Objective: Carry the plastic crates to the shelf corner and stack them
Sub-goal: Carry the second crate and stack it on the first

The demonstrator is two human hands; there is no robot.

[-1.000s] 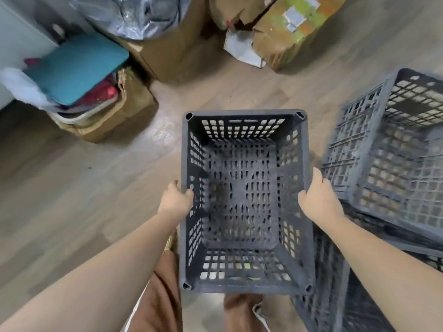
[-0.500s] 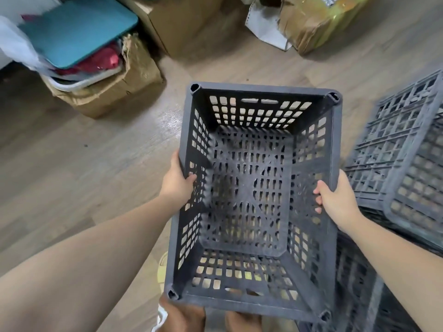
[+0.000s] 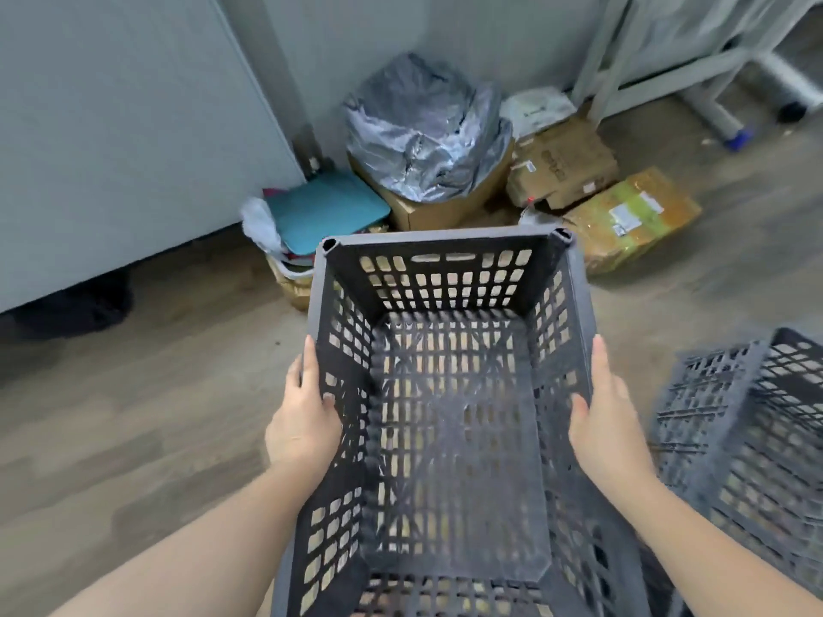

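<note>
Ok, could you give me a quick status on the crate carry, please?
Both hands, left and right, gripping the grey crate by its side walls. Crate empty. Boxes and silver bag on floor ahead. More crates at right.

— What do I have in the centre of the frame?
— A grey plastic crate (image 3: 450,394), open side up. My left hand (image 3: 305,420) grips its left rim; my right hand (image 3: 608,420) grips the right rim.
— And elsewhere?
— More grey crates (image 3: 757,438) at right; cardboard boxes (image 3: 565,171) and a silver bag (image 3: 423,140) by the wall, upper centre.
</note>
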